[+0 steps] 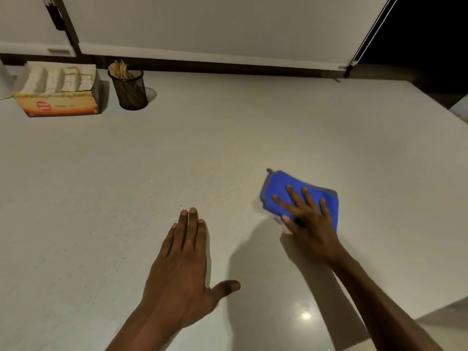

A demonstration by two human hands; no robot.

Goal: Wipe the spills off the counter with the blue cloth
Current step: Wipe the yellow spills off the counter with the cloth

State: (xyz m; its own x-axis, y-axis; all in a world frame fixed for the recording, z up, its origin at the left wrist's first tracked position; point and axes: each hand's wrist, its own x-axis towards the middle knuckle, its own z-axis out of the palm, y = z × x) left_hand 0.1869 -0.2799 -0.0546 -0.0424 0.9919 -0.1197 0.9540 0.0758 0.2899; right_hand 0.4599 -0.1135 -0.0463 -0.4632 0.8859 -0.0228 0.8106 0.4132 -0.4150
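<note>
Blue cloth [281, 192] lies folded on the pale table [228, 138], right of centre, and our right hand [307, 219] presses flat on top of it. The fingers [293, 196] of that hand are spread apart across the fabric, the thumb reaching off the cloth's left edge toward the table; nothing is pinched or gripped, the palm simply bears down. A darker grey trim runs along the cloth's left and far edges, and a small loop sticks out at its far left corner. Just beside the thumb, at the near left edge of the cloth, we see a faint pale smear on the surface.

Our left hand [182, 262] rests palm down on the bare table to the left of the cloth, well apart from it, fingers held close together and thumb stretched out to the right. It holds nothing.

Farther out, near the back left of the table, stands a black mesh cup [130, 91] filled with thin wooden sticks. Just left of it sits an open cardboard box [60, 97] with rows of white packets showing inside. White cabinet panels [215, 26] rise behind the table's back edge.
</note>
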